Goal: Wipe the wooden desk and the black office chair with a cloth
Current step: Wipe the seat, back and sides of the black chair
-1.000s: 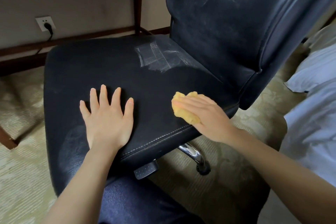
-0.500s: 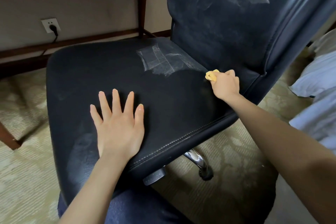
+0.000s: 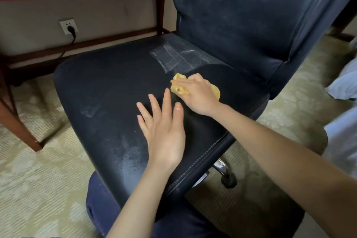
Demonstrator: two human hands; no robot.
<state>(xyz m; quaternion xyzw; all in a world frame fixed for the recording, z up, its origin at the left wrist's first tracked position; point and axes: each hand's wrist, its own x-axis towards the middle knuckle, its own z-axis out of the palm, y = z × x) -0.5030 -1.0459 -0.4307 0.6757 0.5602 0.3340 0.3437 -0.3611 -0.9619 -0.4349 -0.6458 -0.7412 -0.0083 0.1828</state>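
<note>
Head view: on the black chair [image 3: 108,87] seat the left hand [image 3: 164,133] lies flat, fingers straight. The right hand [image 3: 199,94], clutching the yellow cloth [image 3: 178,79], has swept back from the rear corner to mid-seat; the dusty patch [image 3: 173,60] behind still waits.

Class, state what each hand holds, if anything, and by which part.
The right hand grips the bunched yellow cloth, fingers over its middle. The left hand holds nothing, flat on the chair seat.
</note>
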